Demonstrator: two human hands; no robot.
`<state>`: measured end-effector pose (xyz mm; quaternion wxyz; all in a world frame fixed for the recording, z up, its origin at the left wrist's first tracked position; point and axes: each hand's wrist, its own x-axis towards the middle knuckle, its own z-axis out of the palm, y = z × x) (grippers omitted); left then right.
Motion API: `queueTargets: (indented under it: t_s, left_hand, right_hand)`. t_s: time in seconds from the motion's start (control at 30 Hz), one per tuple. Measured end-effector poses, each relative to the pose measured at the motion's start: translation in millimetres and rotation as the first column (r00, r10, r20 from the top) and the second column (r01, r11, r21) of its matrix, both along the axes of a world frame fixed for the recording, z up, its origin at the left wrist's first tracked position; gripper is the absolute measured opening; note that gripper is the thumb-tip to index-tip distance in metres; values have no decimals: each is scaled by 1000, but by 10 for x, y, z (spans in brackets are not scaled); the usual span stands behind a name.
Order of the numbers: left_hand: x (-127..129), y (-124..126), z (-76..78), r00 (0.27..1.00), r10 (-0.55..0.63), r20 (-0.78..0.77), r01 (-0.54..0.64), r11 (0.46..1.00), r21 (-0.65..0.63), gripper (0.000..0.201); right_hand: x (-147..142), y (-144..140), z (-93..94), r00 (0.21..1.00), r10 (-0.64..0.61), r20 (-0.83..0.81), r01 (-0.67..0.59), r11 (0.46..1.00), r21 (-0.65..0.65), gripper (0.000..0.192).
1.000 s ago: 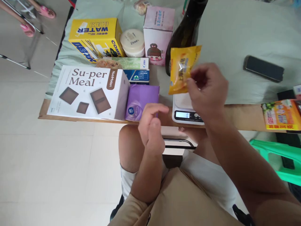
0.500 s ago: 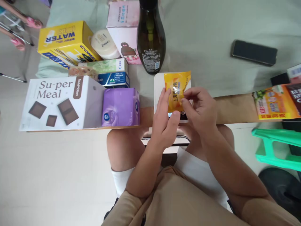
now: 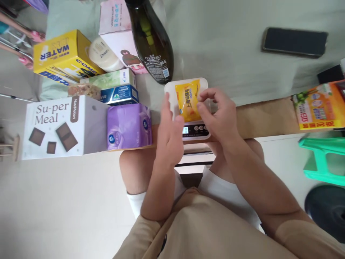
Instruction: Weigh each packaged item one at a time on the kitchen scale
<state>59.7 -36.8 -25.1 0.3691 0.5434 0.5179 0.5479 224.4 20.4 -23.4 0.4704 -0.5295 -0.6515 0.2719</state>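
Right hand (image 3: pixel 218 117) pinching right edge of yellow snack packet (image 3: pixel 188 100) between thumb and fingertips, packet lying flat on white kitchen scale (image 3: pixel 168 91). Left hand (image 3: pixel 168 131) hovering open, empty, just beside packet's left edge. Judged step: setting packet down for weighing. Next move calling for letting go, clearing both hands off scale, display partly hidden. Dark bottle (image 3: pixel 153 43) standing just behind scale.

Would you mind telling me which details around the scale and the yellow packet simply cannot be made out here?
- Scale display reading, head view: too small, and partly covered by the left hand.
- Yellow packet right edge: hidden by the right hand fingers, so the grip is unclear.
- Dark bottle neck: cut off by the top edge.
- Orange packet: cut off by the right edge.
- Black round object: cut off at the right edge, unidentifiable.
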Motion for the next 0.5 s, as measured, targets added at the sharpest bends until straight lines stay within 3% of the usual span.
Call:
queueTargets:
  t_s: [0.17, 0.3, 0.4, 0.5]
  left_hand:
    - [-174, -246, 193, 930, 270, 249, -305, 945, 113, 38]
    - [-190, -335, 277, 911, 300, 282, -349, 927, 140, 26]
    - [-158, -347, 289, 903, 295, 313, -378, 892, 248, 10]
    - [-142, -349, 275, 916, 244, 320, -342, 890, 302, 28]
  right_hand:
    - [174, -55, -56, 982, -164, -89, 170, 983, 65, 16]
    - [232, -78, -110, 975, -184, -128, 191, 981, 43, 16]
    - [197, -112, -139, 976, -171, -136, 180, 982, 55, 18]
    - [159, -151, -159, 978, -169, -123, 178, 982, 67, 20]
